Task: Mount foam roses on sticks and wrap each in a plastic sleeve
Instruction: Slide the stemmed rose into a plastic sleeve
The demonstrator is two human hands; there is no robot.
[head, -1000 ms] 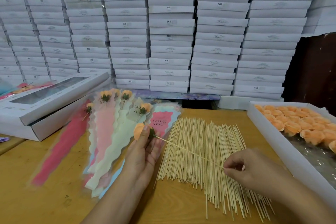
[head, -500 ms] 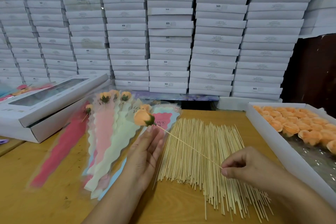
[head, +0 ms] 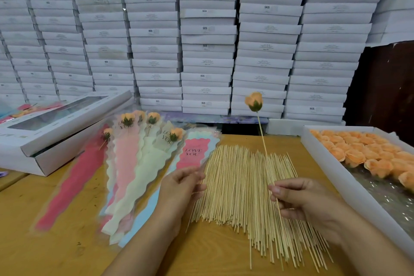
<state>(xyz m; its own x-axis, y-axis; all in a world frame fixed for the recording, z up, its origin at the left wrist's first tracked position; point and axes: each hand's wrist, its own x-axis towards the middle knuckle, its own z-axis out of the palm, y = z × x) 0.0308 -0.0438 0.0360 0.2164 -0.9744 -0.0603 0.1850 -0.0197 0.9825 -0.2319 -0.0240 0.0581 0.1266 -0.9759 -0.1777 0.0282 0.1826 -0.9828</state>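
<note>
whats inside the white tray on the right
The white tray holds rows of loose orange foam roses, lying on crinkly clear plastic. Whatever lies beneath the roses and plastic is covered.

Small packing workshop: wall of stacked white boxes [head: 206,38] beyond the fingers [head: 190,177], loose sticks [head: 242,186] on a wooden bench [head: 67,242].
</note>
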